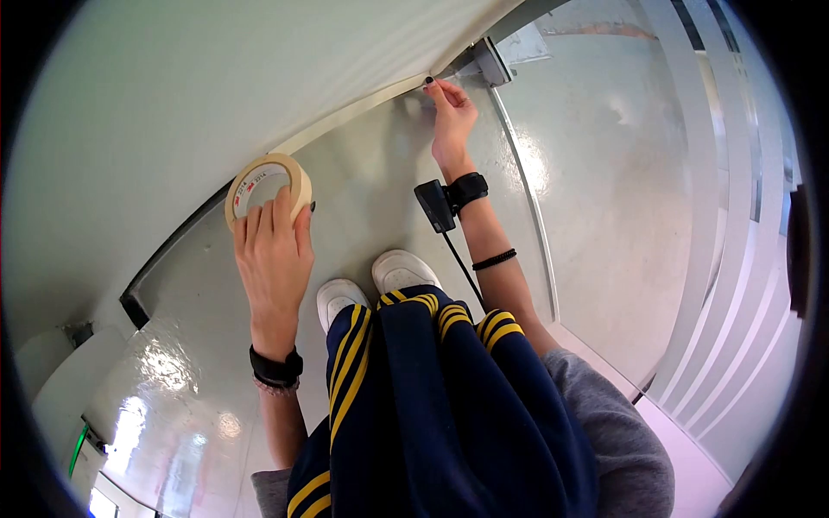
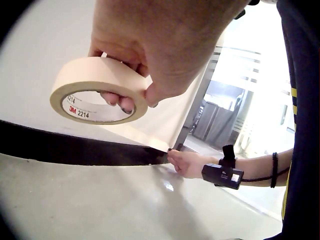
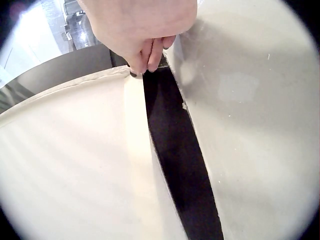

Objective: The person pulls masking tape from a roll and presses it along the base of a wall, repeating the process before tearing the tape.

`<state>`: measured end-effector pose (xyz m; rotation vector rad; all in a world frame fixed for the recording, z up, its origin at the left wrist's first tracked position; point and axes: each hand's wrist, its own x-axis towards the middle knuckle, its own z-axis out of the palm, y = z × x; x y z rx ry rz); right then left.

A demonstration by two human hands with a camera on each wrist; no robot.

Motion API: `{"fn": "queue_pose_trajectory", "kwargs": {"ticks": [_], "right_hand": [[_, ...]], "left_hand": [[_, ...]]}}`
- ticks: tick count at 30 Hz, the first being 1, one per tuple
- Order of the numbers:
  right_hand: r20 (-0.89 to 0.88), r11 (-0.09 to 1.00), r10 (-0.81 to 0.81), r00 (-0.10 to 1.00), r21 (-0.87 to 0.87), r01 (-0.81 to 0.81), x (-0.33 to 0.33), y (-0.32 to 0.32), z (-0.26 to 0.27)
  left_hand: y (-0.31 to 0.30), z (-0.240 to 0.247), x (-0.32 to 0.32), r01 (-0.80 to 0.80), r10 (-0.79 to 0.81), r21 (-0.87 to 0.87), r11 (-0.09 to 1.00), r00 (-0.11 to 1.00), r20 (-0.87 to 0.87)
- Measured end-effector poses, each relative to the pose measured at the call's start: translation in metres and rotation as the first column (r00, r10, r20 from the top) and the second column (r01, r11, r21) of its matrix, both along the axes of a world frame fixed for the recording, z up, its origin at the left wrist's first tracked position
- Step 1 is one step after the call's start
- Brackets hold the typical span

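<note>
My left hand (image 1: 272,246) grips a roll of cream masking tape (image 1: 302,177), with fingers through its core and the thumb on the outside. "3M 2214" is printed inside the core, as the left wrist view shows. From the roll a strip of tape (image 3: 137,125) stretches along the foot of the white wall, just above the black skirting (image 3: 175,145). At the wall's far end, my right hand (image 1: 453,112) pinches the strip's end between thumb and fingers, close to the corner. The thumb's dark nail lies over the tape there.
A grey metal fitting (image 1: 492,62) stands by the wall corner, beside a striped glass panel (image 1: 734,216). Shiny grey floor (image 1: 363,190) spreads below, crossed by a pale seam. White shoes (image 1: 406,269) stand near the wall. A cable runs from the right wrist's black camera (image 1: 436,207).
</note>
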<state>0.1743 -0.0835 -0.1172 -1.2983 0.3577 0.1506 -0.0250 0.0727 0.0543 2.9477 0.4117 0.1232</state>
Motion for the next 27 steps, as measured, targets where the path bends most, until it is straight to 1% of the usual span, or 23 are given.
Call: {"fn": "queue_pose_trajectory", "kwargs": {"ticks": [10,12,15,16,18,24,27], "right_hand": [[0.016,1.0,0.025,1.0,0.004,-0.025,-0.002,-0.003,-0.001],[0.021,0.998,0.05,0.999,-0.038,-0.049,-0.001,-0.005,-0.005],[0.077,0.997,0.066,0.995,0.024,-0.068,-0.001,-0.009,-0.013],[0.078,0.997,0.064,0.995,0.027,-0.066,-0.002,-0.009,-0.013],[0.023,0.998,0.062,0.998,-0.018,-0.061,-0.002,-0.01,-0.009],[0.023,0.997,0.057,0.998,-0.055,-0.056,-0.002,-0.007,0.002],[0.048,0.998,0.048,0.998,-0.032,-0.046,-0.002,-0.008,-0.001]], "left_hand": [[0.002,-0.01,0.0,0.018,-0.018,0.028,0.999,1.0,-0.021],[0.003,-0.012,0.002,0.018,-0.017,0.044,0.999,1.0,-0.021],[0.001,-0.016,0.003,0.02,-0.02,0.063,0.998,1.0,-0.003],[0.001,-0.017,0.002,0.02,-0.019,0.07,0.997,1.0,-0.006],[0.003,-0.016,0.002,0.021,-0.02,0.062,0.998,1.0,-0.019],[0.001,-0.011,0.006,0.025,-0.023,0.072,0.997,1.0,-0.021],[0.001,-0.011,0.008,0.03,-0.03,0.097,0.995,1.0,-0.004]]}}
